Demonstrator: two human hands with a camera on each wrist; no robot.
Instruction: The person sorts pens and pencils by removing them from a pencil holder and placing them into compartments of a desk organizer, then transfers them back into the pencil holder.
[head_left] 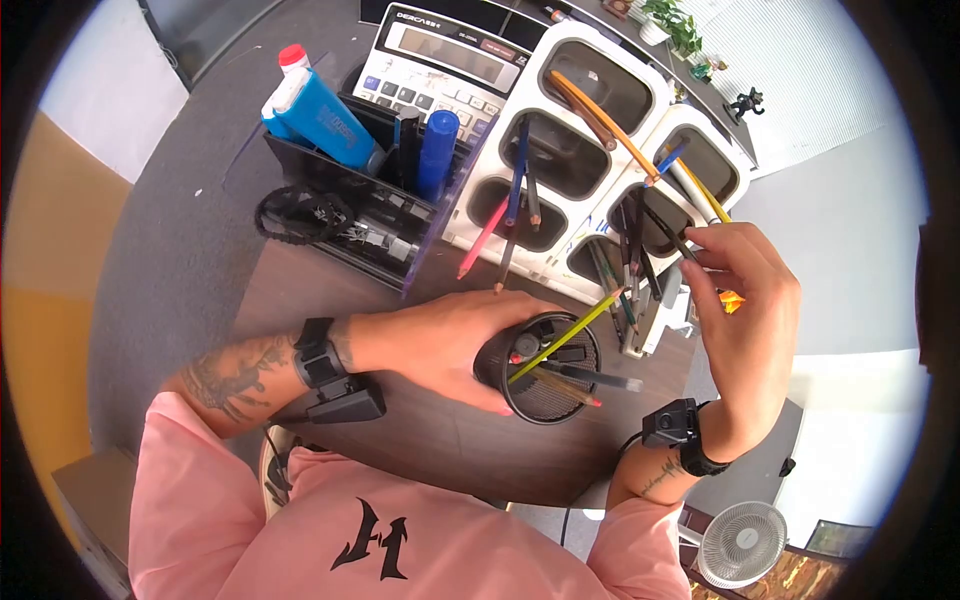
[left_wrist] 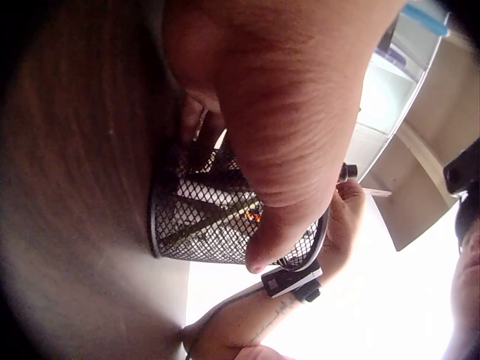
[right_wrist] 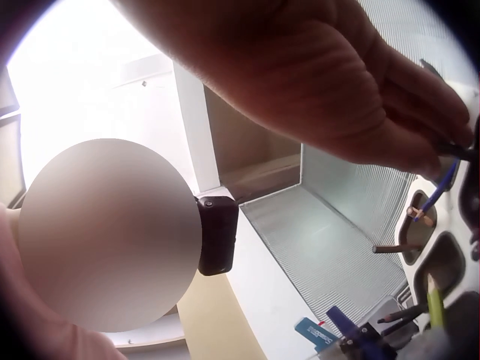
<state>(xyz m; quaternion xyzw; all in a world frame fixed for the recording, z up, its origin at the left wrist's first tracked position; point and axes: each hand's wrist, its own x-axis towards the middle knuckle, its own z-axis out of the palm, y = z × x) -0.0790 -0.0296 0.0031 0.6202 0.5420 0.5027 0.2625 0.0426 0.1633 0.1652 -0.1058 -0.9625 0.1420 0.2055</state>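
Observation:
My left hand (head_left: pixel 465 340) is wrapped around a black mesh pen cup (left_wrist: pixel 202 236), its thumb along the side near the rim in the left wrist view. A yellow-green pencil (head_left: pixel 575 330) leans out of the cup among several pens and pencils. Over the right part of a white compartment organizer (head_left: pixel 585 212), my right hand (head_left: pixel 750 290) pinches a thin dark pencil (head_left: pixel 668 232) between thumb and fingers. The pencil's lower part overlaps a compartment holding other dark pencils. In the right wrist view, my fingers largely cover it.
A black desk caddy (head_left: pixel 370 262) stands left of the organizer, with a blue marker (head_left: pixel 437 155) and a blue box (head_left: pixel 325 120) in it. Behind is a calculator (head_left: pixel 410 98). Pencils, including a pink one (head_left: pixel 482 238) and an orange one (head_left: pixel 625 140), stick out of the organizer's compartments.

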